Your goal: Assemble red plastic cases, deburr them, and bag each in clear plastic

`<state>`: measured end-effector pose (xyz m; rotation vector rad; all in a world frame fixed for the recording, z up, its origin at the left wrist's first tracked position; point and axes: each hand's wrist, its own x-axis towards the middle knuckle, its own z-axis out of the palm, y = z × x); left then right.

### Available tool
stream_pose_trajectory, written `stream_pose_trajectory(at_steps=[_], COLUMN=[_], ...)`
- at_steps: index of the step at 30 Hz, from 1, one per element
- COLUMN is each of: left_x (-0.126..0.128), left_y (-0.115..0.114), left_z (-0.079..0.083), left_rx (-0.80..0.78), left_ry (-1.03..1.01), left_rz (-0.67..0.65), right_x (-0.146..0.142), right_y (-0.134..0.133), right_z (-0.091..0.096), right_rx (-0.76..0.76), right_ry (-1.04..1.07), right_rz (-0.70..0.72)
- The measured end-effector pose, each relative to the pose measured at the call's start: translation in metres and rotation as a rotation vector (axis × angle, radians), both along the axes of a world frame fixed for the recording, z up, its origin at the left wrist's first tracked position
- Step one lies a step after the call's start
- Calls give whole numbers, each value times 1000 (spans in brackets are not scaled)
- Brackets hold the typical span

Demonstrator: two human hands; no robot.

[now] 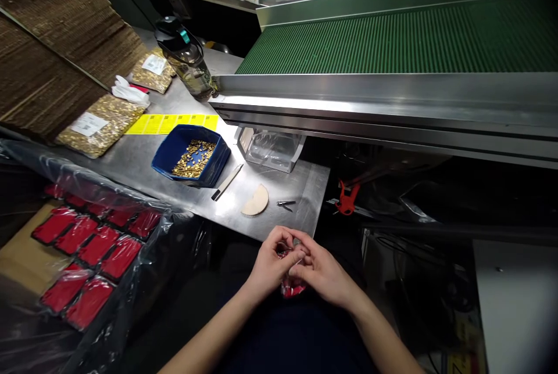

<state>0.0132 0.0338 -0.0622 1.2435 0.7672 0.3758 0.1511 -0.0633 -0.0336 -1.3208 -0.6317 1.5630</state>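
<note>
left hand (271, 263) and right hand (325, 274) closed together, pinching a small red packet (293, 289) over the lap, just below the steel table (279, 220) edge. likely to slip and drop into the dark below, with so little gripped.

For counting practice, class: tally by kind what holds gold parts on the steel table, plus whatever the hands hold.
Clear plastic bags of gold parts: 2
Blue plastic tray of gold parts: 1
Small red packet between left hand and right hand: 1
Total: 4
</note>
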Motion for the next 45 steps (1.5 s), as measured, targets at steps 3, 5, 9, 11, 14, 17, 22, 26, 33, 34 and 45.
stream_pose_trajectory(at_steps=[3,5,9,11,14,17,22,26,33,34,45], left_x=[3,4,-4,-13,-32,-46,-37,-21,-20,-22,-21], left_y=[-11,-17,-22,-20,-13,-10,-11,-3,6,6,-9], left_z=[-11,-16,-16,-11,-3,-1,-4,-1,3,2,-1], left_rx=[-5,-40,-149,-224,-452,-593,-385,-118,29,62,361], left_ry=[47,66,82,71,-19,-104,-67,38,-19,-13,50], left_rz=[70,100,110,100,49,-11,63,-3,-244,-264,-321], right_x=[-12,-19,-28,-27,-23,-20,-19,-28,-36,-33,18], right_y=[-4,-8,-13,-15,-17,-18,-16,-4,4,1,-10], right_z=[-14,-23,-31,-30,-28,-28,-22,-17,-20,-18,-13], right_rx=[-64,-99,-139,-151,-175,-199,-177,-80,-91,-99,-151], right_ry=[39,85,180,212,268,350,426,372,265,261,-714], right_rz=[-116,-220,-348,-371,-454,-516,-525,-524,-547,-505,101])
